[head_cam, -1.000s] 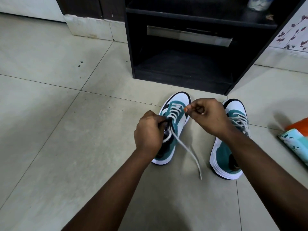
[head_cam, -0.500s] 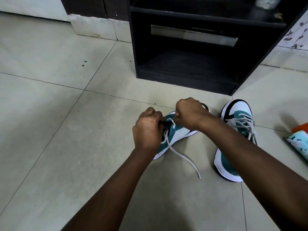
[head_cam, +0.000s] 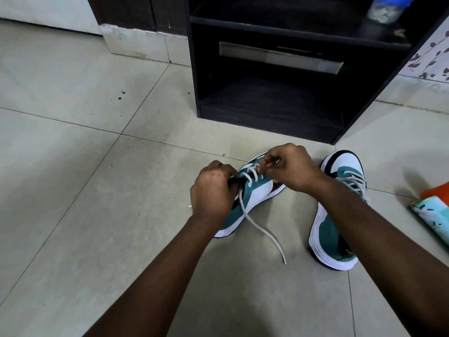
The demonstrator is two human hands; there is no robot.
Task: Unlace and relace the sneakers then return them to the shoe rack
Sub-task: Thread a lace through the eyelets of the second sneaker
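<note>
Plainly, no brand name, label or writing can be read on anything here; the sneakers show only blocks of teal, white and black. The left sneaker (head_cam: 255, 198) lies on the tiled floor (head_cam: 85, 166), rolled onto its side with its toe turned toward the upper right, just in front of the black shoe rack (head_cam: 267, 113). The left hand (head_cam: 213, 190) has its grip closed, fingers curled round the tongue and collar end of that shoe, the knuckles facing the camera. The right hand (head_cam: 289, 166) sits over the toe half of the same shoe, its grip also closed: thumb and forefinger pinch the white lace (head_cam: 257, 222) where it crosses the upper eyelets, with the other fingers curled in beneath. One free end of that lace runs out from between the hands, trails down across the floor and ends with its tip resting on the tile between the two forearms. The right sneaker (head_cam: 337, 224) stands upright on its sole just beside the first shoe, toe toward the rack, its laces crossed over the tongue and partly hidden by the right forearm. The rack's lower compartment is dark, and a pale container (head_cam: 384, 8) stands on the shelf above it. At the right edge lies a folded orange and pale blue cloth (head_cam: 435, 210), well apart from the hands.
</note>
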